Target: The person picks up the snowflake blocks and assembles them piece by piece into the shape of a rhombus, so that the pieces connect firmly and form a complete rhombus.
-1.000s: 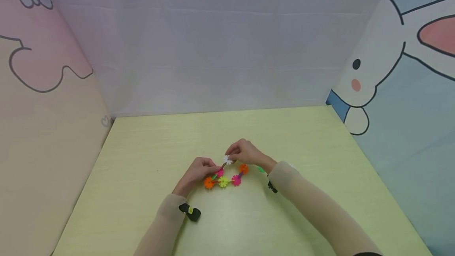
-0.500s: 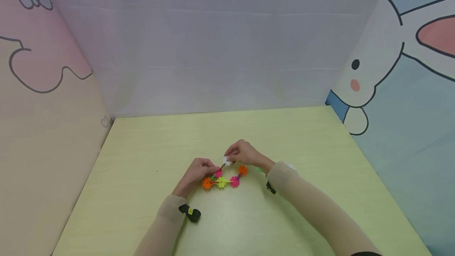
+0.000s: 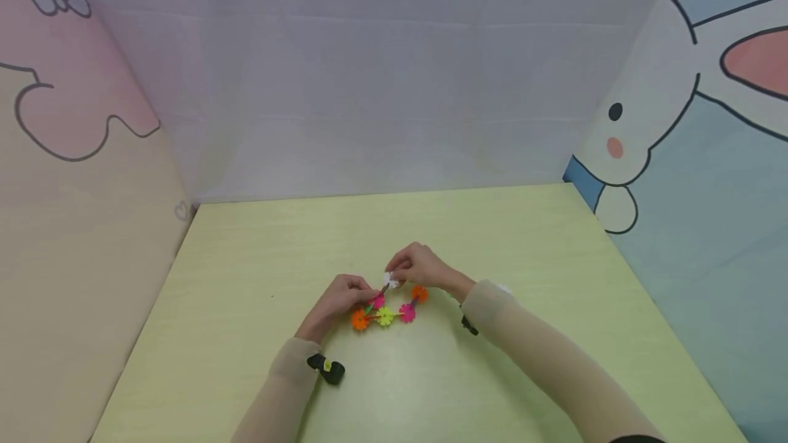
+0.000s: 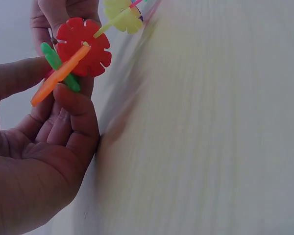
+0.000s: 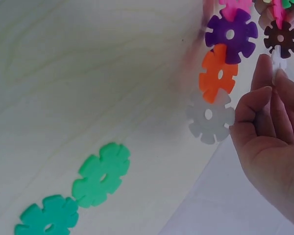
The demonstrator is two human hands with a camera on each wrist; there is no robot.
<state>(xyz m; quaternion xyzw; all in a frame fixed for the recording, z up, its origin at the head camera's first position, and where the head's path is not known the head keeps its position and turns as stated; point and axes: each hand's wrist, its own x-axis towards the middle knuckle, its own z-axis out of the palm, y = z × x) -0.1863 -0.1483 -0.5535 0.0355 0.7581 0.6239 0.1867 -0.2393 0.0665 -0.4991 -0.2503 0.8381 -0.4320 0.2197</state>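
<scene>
Notched plastic snowflake discs are joined into a curved chain. My right hand [image 3: 421, 267] pinches a white snowflake disc [image 5: 277, 62] between thumb and fingers. That disc meets a brown snowflake disc [image 5: 281, 39], which joins a pink one [image 5: 280, 15]. My left hand [image 3: 338, 301] grips the chain near the pink disc [image 3: 378, 301]; in the left wrist view, its thumb and finger are at a green disc [image 4: 54, 58]. An orange disc [image 4: 61, 77] and a red disc [image 4: 90, 51] stand beside these fingers. A yellow disc [image 3: 384, 316] continues the chain.
The chain's other end carries a purple disc [image 5: 232, 35], an orange disc [image 5: 218, 73] and a clear disc [image 5: 209, 116] beside my right hand. A green disc [image 5: 103, 174] and a teal disc [image 5: 49, 218] lie loose on the pale table [image 3: 523, 238].
My right hand and the white disc have shifted slightly left and down toward my left hand. The green disc near my right wrist has gone from the head view.
</scene>
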